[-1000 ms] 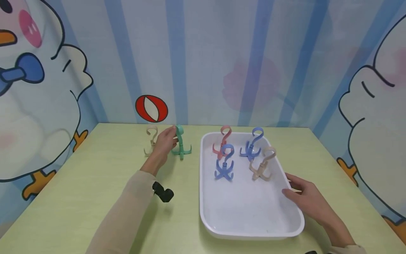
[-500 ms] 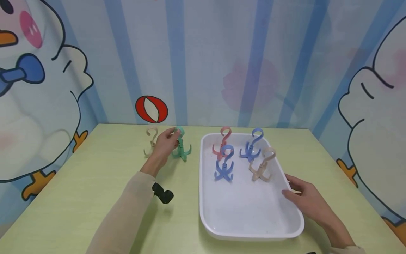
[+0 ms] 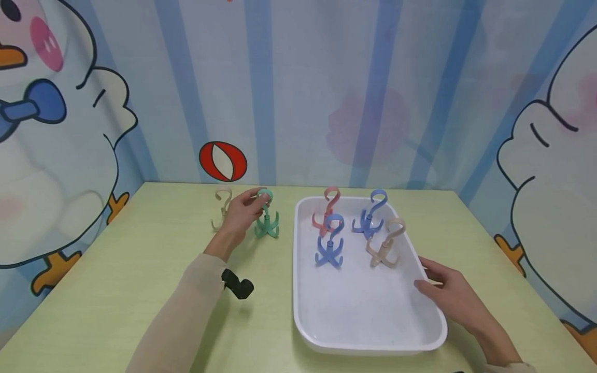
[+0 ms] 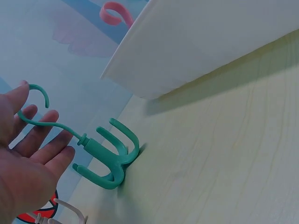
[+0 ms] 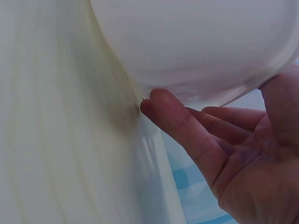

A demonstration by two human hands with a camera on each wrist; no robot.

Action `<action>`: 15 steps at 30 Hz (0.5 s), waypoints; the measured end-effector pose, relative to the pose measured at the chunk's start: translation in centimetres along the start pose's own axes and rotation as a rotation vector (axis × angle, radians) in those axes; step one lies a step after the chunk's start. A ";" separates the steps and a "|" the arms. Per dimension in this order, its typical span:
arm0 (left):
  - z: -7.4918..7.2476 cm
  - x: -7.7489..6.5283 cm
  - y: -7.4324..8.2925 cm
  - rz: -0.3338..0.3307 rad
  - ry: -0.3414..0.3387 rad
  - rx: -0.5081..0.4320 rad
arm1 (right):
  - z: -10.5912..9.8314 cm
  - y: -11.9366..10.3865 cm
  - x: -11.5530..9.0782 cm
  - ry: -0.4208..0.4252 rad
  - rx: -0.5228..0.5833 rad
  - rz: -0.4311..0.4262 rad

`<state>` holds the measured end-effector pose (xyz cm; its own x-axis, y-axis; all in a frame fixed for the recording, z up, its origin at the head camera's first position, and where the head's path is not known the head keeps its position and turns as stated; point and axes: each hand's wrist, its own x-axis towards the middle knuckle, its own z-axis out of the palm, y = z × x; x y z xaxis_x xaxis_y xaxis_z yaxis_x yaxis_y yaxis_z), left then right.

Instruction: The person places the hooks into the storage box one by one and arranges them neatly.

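Note:
My left hand [image 3: 242, 211] pinches the curled top of a green multi-prong hanging hook [image 4: 107, 156] between thumb and fingers. The hook stands on its prongs on the table, its stem leaning toward the hand in the left wrist view. Partly behind that hand is a beige hook [image 3: 224, 199]. My right hand [image 3: 454, 295] grips the right side of a white tray [image 3: 368, 311], thumb over the rim and fingers along the outside wall, as the right wrist view [image 5: 205, 135] also shows. Inside the tray are a pink hook [image 3: 328, 215], two blue hooks [image 3: 330, 248] and a beige hook [image 3: 384, 248].
The pale green table [image 3: 116, 290] runs back to a striped blue cloth backdrop [image 3: 298, 93] with cartoon figures at both sides. A black wrist mount [image 3: 238, 285] sits on the left sleeve. The tray's left wall stands to the right of the green hook.
The left fingers have shifted slightly right onto the green hook's top. The green hook has turned about its stem, so its prongs face differently. The right hand and tray have stayed still.

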<state>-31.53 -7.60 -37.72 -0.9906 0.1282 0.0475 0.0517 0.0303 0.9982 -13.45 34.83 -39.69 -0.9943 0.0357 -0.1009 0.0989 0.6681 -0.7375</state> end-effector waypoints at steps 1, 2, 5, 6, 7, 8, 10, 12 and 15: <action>0.0 0.0 0.0 0.002 -0.006 -0.003 | 0.0 0.0 0.0 0.000 0.001 -0.001; 0.0 0.0 0.0 0.002 -0.011 -0.007 | 0.0 0.0 0.0 0.000 0.002 -0.001; 0.0 0.0 0.0 0.002 -0.025 -0.023 | -0.1 -0.1 0.1 0.001 -0.004 -0.003; 0.0 -0.1 0.0 0.004 -0.032 -0.022 | -0.1 -0.1 0.1 0.001 -0.003 -0.003; 0.0 -0.1 0.0 0.007 -0.040 -0.025 | -0.1 -0.1 0.1 0.002 -0.003 -0.003; 0.0 -0.1 0.0 0.005 -0.045 -0.028 | -0.1 -0.2 0.1 0.002 -0.004 -0.002; 0.1 -0.1 0.0 0.005 -0.057 -0.027 | -0.1 -0.2 0.0 0.002 -0.004 0.002; 0.1 -0.2 -0.1 0.007 -0.071 -0.028 | -0.1 -0.2 0.0 0.003 -0.005 0.007; 0.3 -0.2 -0.3 0.007 -0.087 -0.039 | -0.1 -0.2 0.0 0.002 -0.009 0.015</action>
<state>-31.29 -7.38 -38.02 -0.9755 0.2137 0.0530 0.0521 -0.0097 0.9986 -13.45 34.73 -39.49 -0.9928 0.0475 -0.1102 0.1133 0.6738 -0.7301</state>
